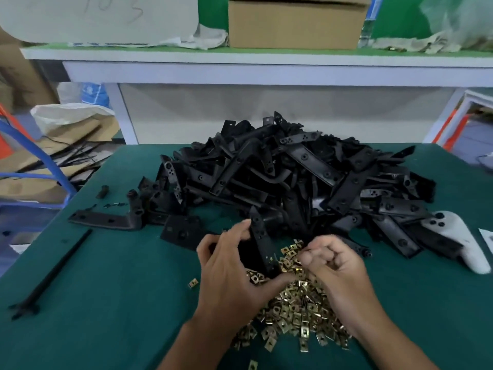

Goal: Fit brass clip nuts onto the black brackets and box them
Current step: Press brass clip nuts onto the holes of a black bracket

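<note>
A big heap of black brackets (pixel 298 172) covers the middle and right of the green table (pixel 112 303). In front of it lies a pile of brass clip nuts (pixel 296 313). My left hand (pixel 229 273) grips one black bracket (pixel 260 236), which stands upright above the nuts. My right hand (pixel 338 265) hovers over the nut pile with its fingers curled; whether they pinch a nut is hidden. A cardboard box (pixel 293 22) stands on the shelf behind.
An L-shaped bracket (pixel 104 218) and a long black strip (pixel 56 271) lie on the left of the table. A white controller (pixel 461 239) lies at the right. Single nuts (pixel 193 283) are scattered near the front. Cardboard and bags sit left of the table.
</note>
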Motion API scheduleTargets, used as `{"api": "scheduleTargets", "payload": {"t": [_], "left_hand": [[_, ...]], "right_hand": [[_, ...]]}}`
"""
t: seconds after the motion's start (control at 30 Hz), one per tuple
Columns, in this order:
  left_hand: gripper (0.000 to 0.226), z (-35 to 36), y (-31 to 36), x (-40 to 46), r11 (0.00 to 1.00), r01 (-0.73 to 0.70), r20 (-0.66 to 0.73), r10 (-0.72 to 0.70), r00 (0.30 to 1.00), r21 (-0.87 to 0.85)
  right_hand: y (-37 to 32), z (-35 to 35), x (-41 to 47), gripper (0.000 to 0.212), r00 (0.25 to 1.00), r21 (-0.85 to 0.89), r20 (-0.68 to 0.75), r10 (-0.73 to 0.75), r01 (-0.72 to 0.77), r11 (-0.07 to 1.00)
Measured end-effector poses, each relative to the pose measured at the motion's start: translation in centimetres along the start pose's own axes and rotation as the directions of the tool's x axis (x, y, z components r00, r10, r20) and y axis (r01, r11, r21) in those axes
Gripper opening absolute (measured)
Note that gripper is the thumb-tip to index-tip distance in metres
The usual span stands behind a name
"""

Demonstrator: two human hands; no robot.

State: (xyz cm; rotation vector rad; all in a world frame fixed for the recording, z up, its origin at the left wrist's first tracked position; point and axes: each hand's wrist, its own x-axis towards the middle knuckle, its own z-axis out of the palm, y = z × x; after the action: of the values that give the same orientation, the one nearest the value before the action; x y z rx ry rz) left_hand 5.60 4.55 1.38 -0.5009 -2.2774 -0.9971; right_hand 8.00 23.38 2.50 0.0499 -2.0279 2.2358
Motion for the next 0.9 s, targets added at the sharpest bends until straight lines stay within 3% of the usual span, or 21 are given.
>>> {"api": "scheduleTargets", "payload": {"t": [0.13,0.33,0.53,0.7,0.9], "left_hand": [[0.103,0.6,-0.2,-0.5,1.000,0.003,-0.007,-0.003,1.000,0.002],[0.104,1.0,-0.8,-0.5,0.998,0.041,-0.010,-0.042,0.999,-0.052],[0.107,1.8,-0.8,-0.5,0.999,0.012,-0.012,-0.012,1.000,-0.043],[0.107,2.1,-1.0,-1.0,0.998,0.003,-0.014,-0.004,1.000,-0.061],[0.106,2.2,-0.5,-0.8,0.995,-0.059,0.000,0.059,0.998,-0.084]], "right_hand": [[0.0,-0.1,0.2,0.043,0.998,0.092,0.025,0.055,-0.057,0.994],[0.0,0.0,0.1,0.033,0.995,0.090,0.026,0.093,-0.095,0.991],[-1.0,0.0,1.9,0.018,0.990,0.178,0.124,0.062,-0.084,0.980],[-1.0,0.4,2.2,0.018,0.987,0.174,0.154,0.036,-0.063,0.983],[0.2,0.3,1.5,0.033,0.987,0.123,0.158,0.030,-0.050,0.991]]}}
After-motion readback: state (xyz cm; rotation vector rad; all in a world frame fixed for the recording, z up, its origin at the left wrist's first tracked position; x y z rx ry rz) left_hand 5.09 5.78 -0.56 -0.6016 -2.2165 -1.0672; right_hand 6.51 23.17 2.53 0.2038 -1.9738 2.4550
